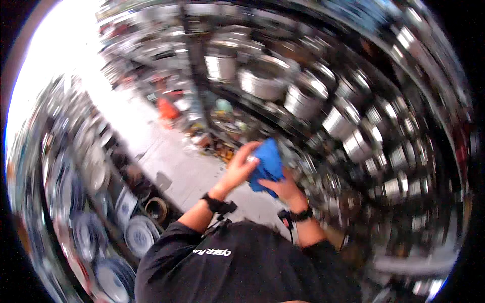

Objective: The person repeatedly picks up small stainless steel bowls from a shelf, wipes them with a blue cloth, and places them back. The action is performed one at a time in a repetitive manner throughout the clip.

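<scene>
A bunched blue cloth (268,161) is held up in front of my chest, between both hands. My left hand (242,163) grips its left side, with the thumb lying over it. On the lower right side, my right hand (280,185) has its fingers on the cloth. Part of each hand is hidden behind the fabric. A black strap (218,204) with a small device sits on my left wrist, and a similar black strap (299,216) is on my right wrist. The view is blurred by motion.
Shelves at right carry several shiny metal pots (265,77). At left, a rack holds blue-and-white plates (141,236) and a round ring-shaped item (156,209). A pale floor aisle (178,155) runs between them. An orange item (167,109) and small goods lie along the right shelf's foot.
</scene>
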Demonstrator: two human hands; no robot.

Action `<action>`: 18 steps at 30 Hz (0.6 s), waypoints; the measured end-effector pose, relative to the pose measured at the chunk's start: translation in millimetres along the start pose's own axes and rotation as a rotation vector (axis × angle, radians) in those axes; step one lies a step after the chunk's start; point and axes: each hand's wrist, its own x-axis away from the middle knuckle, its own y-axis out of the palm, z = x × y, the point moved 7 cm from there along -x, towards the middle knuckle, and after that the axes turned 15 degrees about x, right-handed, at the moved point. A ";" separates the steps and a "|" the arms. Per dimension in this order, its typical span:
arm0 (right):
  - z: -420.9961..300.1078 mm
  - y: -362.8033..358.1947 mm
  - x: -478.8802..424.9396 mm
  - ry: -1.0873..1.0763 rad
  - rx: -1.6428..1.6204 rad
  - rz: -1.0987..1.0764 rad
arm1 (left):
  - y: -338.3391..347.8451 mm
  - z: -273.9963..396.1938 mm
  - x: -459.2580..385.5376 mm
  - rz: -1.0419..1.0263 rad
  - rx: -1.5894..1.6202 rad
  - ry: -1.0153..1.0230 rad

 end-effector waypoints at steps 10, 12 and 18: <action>-36.4 -77.3 41.3 -0.391 0.867 0.406 | 92.8 -6.4 -35.5 -0.214 0.289 -0.191; -31.5 -93.6 53.8 -0.333 0.740 0.575 | 114.8 -4.1 -38.4 -0.267 0.257 -0.043; 29.1 -120.6 80.9 0.080 0.187 0.475 | 152.9 3.5 -50.4 -0.488 0.508 -0.091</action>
